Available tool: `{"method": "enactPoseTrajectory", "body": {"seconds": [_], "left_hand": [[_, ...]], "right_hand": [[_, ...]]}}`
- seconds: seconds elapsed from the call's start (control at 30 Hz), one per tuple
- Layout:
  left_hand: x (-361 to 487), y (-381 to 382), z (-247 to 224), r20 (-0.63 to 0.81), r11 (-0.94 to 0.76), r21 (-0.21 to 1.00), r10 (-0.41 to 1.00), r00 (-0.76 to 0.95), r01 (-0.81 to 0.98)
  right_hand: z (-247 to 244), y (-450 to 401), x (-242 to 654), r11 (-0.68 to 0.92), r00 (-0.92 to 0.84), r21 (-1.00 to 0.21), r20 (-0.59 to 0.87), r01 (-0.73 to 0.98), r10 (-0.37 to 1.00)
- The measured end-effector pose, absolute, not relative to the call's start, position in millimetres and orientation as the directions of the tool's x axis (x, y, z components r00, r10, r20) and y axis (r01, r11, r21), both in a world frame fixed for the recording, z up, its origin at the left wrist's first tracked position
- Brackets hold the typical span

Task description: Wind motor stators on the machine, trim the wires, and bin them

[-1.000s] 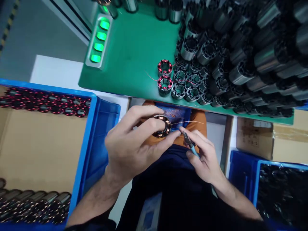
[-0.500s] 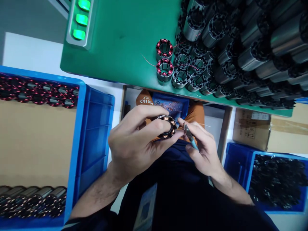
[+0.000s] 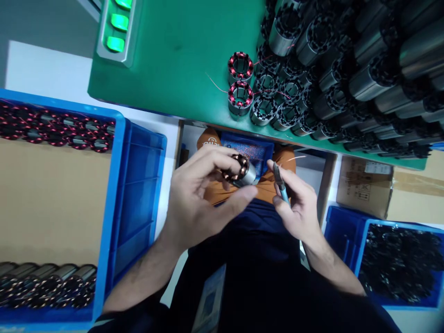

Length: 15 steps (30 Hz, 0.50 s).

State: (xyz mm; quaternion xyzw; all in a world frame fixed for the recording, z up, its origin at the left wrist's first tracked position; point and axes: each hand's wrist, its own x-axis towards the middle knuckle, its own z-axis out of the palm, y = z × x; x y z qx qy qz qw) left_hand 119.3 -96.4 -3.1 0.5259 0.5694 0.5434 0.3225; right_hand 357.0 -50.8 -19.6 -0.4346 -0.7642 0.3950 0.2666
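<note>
My left hand (image 3: 201, 194) holds a metal cylinder with copper windings (image 3: 248, 174) over my lap, its wound end tilted up to the left. The fingers curl over that end, one fingertip at the opening, while the thumb stands off below. To the right, my right hand (image 3: 298, 203) is closed on cutters with a light blue handle (image 3: 283, 190), jaws pointing up. A thin wire (image 3: 297, 158) shows just above this hand. Cylinder and cutters are apart.
Two red-wound cylinders (image 3: 240, 98) stand on the green table (image 3: 166, 60), left of many black-ended metal cylinders (image 3: 367, 83). At left a blue crate (image 3: 120, 185) holds wound cylinders. A blue bin (image 3: 364, 249) of black parts is at right. Below the table edge lies a blue tray (image 3: 268, 150).
The copper-wound cylinder has tipped, so its metal side now shows. My left thumb has come away from it, and my right hand with the cutters has shifted slightly right.
</note>
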Motion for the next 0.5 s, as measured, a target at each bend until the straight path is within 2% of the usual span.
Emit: {"method": "enactPoseTrajectory", "body": {"seconds": [0.1, 0.17, 0.33, 0.5], "left_hand": [[123.5, -92.3, -8.2, -0.056, 0.023, 0.99, 0.969, -0.239, -0.14], [128.0, -89.4, -9.1, -0.166, 0.1, 0.952, 0.963, -0.213, -0.288], [139.1, -83.6, -5.4, -0.263, 0.185, 0.896, 0.954, -0.147, -0.404], [147.4, -80.5, -2.7, -0.277, 0.18, 0.858, 0.951, -0.138, -0.482]], "right_hand": [[-20.6, -48.7, 357.2, 0.423, -0.497, -0.781, 0.168, 0.46, 0.851], [-22.6, -50.2, 356.4, 0.491, -0.501, -0.742, 0.243, 0.456, 0.831], [-25.6, -53.6, 354.2, 0.594, -0.482, -0.625, 0.366, 0.507, 0.796], [-21.5, -50.9, 351.4, 0.59, -0.448, -0.622, 0.392, 0.515, 0.804]]}}
